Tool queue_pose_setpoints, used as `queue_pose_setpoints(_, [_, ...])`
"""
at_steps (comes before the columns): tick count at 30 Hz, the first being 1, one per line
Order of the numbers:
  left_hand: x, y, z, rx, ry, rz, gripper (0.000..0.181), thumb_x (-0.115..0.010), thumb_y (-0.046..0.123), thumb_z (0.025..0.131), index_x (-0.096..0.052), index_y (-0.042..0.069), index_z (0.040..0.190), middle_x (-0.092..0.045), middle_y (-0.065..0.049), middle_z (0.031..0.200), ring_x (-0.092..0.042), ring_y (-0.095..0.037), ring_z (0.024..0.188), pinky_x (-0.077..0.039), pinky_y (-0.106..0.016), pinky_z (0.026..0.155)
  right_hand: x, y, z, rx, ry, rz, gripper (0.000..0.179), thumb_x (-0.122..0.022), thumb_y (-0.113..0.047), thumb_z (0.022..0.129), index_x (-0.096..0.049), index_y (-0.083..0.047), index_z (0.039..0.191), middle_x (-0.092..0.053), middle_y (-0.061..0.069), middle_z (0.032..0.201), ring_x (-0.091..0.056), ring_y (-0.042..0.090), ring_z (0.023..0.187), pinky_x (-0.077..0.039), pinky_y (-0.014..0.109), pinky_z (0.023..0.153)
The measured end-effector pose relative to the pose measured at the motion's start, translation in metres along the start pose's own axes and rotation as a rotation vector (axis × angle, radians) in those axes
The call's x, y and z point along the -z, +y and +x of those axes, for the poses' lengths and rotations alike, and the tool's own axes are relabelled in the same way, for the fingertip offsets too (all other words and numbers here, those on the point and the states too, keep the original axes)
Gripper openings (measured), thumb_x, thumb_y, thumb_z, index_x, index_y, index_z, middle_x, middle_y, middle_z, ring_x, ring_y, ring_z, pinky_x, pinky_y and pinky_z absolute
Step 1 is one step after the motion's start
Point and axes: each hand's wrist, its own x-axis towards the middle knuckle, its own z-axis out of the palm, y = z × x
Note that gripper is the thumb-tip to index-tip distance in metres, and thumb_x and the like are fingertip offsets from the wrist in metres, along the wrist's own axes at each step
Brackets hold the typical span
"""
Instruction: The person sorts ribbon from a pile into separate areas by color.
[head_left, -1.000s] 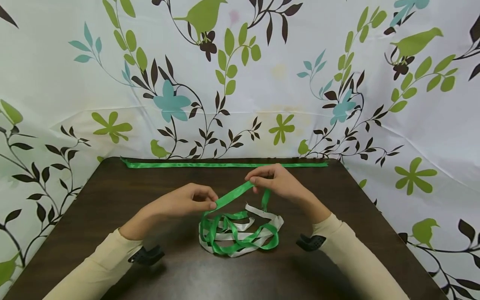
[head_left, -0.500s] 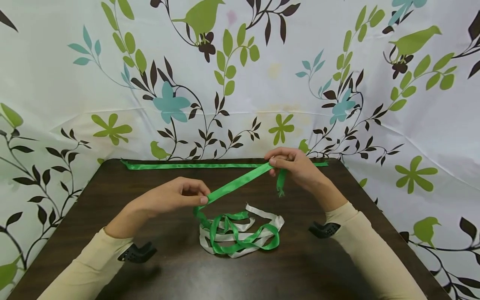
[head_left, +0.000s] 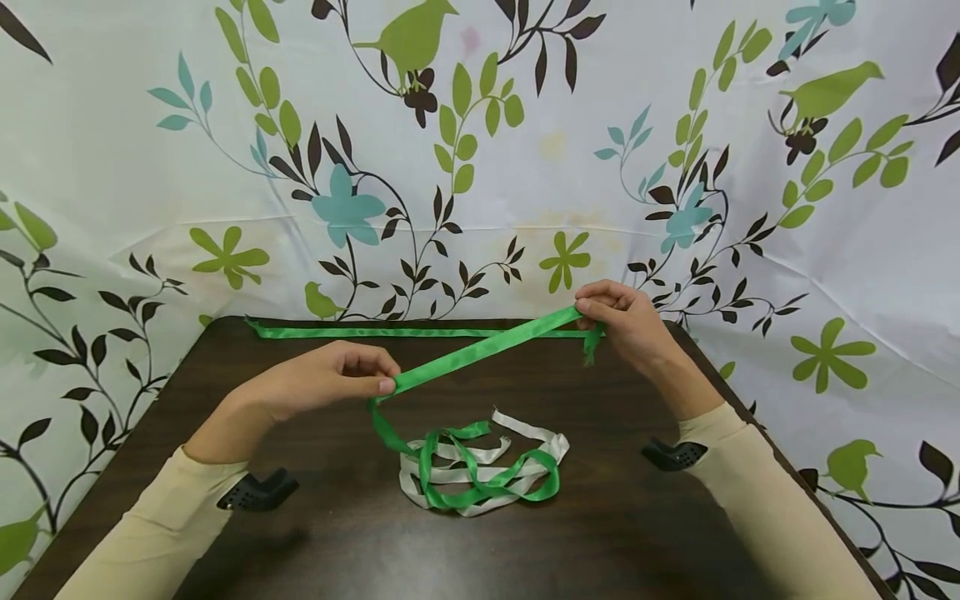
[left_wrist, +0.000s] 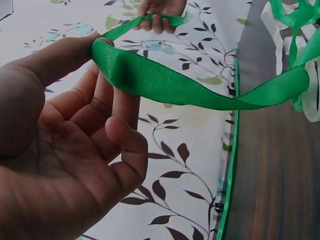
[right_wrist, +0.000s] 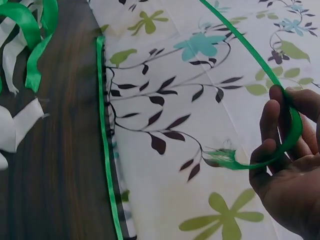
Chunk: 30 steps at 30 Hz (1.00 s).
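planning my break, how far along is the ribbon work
Looks done: one straight green ribbon lying along the far edge of the table. In hand: a second green ribbon, pinched by the left hand and right hand, trailing down to the tangle. Probably left: that green-and-white tangle, loops visibly crossing.

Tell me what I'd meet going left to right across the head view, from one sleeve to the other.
Left sleeve, left hand, pile of green and white ribbons, right hand, right sleeve.
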Motion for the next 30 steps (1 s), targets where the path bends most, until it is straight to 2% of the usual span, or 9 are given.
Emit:
queue_pose_setpoints(5, [0.008, 0.000, -0.003, 0.013, 0.011, 0.011, 0.017, -0.065, 0.028, 0.102, -0.071, 0.014, 0.109, -0.063, -0.013, 0.097, -0.053, -0.031, 0.096, -0.046, -0.042, 0.081, 0.016, -0.006, -0.003, 0.030, 0.041, -0.003, 0.010, -0.067, 0.003, 0.097, -0.070, 0.002, 0.106, -0.072, 0.007, 0.090, -0.065, 0.020, 0.076, -0.053, 0.030, 0.072])
queue_pose_setpoints(11, [0.019, 0.000, -0.009, 0.044, 0.050, 0.021, 0.018, -0.067, 0.029, 0.102, -0.071, 0.013, 0.108, -0.060, -0.013, 0.097, -0.052, -0.030, 0.096, -0.045, -0.042, 0.079, 0.041, -0.008, -0.005, 0.080, 0.105, 0.001, 0.011, -0.065, 0.007, 0.096, -0.067, 0.011, 0.106, -0.070, 0.010, 0.084, -0.059, 0.022, 0.070, -0.051, 0.028, 0.067])
queue_pose_setpoints(17, [0.032, -0.004, -0.016, 0.054, 0.077, 0.036, 0.019, -0.066, 0.029, 0.102, -0.071, 0.011, 0.108, -0.061, -0.017, 0.103, -0.053, -0.036, 0.099, -0.047, -0.045, 0.083, 0.068, -0.008, -0.012, 0.099, 0.156, -0.011, 0.011, -0.064, 0.009, 0.096, -0.063, 0.016, 0.105, -0.067, 0.012, 0.078, -0.056, 0.022, 0.067, -0.050, 0.026, 0.064])
queue_pose_setpoints(24, [0.048, -0.016, -0.022, 0.092, 0.089, 0.036, 0.022, -0.066, 0.027, 0.102, -0.069, 0.008, 0.112, -0.059, -0.018, 0.102, -0.053, -0.031, 0.095, -0.048, -0.040, 0.078, 0.092, -0.005, -0.022, 0.049, 0.145, -0.051, 0.011, -0.061, 0.011, 0.097, -0.065, 0.014, 0.107, -0.069, 0.012, 0.082, -0.058, 0.022, 0.067, -0.051, 0.027, 0.062])
queue_pose_setpoints(27, [0.057, -0.022, -0.028, 0.092, 0.097, 0.027, 0.020, -0.066, 0.023, 0.102, -0.068, 0.006, 0.112, -0.058, -0.016, 0.099, -0.053, -0.028, 0.091, -0.047, -0.037, 0.070, 0.099, -0.004, -0.024, 0.022, 0.145, -0.097, 0.013, -0.064, 0.011, 0.095, -0.064, 0.016, 0.108, -0.071, 0.011, 0.084, -0.060, 0.021, 0.069, -0.052, 0.027, 0.063])
queue_pose_setpoints(30, [0.066, -0.031, -0.032, 0.088, 0.100, 0.014, 0.018, -0.065, 0.021, 0.102, -0.068, 0.006, 0.113, -0.057, -0.013, 0.094, -0.052, -0.029, 0.089, -0.046, -0.038, 0.068, 0.105, -0.001, -0.027, -0.013, 0.143, -0.171, 0.014, -0.067, 0.009, 0.094, -0.065, 0.014, 0.107, -0.072, 0.010, 0.088, -0.062, 0.019, 0.072, -0.052, 0.026, 0.065])
